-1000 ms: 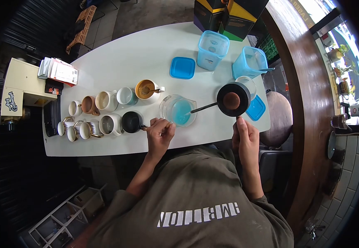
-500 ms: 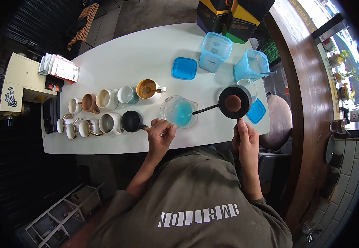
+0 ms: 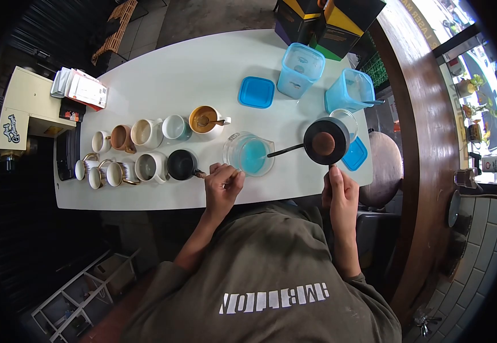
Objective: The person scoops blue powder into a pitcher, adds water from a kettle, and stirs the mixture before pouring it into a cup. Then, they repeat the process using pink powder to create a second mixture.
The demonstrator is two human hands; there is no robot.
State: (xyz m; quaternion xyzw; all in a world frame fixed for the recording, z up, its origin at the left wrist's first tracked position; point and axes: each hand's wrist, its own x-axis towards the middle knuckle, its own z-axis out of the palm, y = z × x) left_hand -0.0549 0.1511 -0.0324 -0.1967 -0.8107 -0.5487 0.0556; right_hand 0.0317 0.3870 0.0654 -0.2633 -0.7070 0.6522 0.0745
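Observation:
My right hand pinches the handle of a dark round pan-like vessel with brown content in its middle, raised beside a clear round container. My left hand has its fingers closed at the handle of a small black pot; whether it grips the handle is hard to make out. Between my hands stands a clear glass jug with light blue liquid. A dark thin spoon or stick reaches from the jug to the round vessel.
Two rows of mugs fill the table's left part, with a yellow-brown cup holding a spoon. Blue tubs stand at the back right near blue lids. Dark boxes are behind.
The view has shifted slightly. Both hands, the round vessel and the jug keep nearly the same places.

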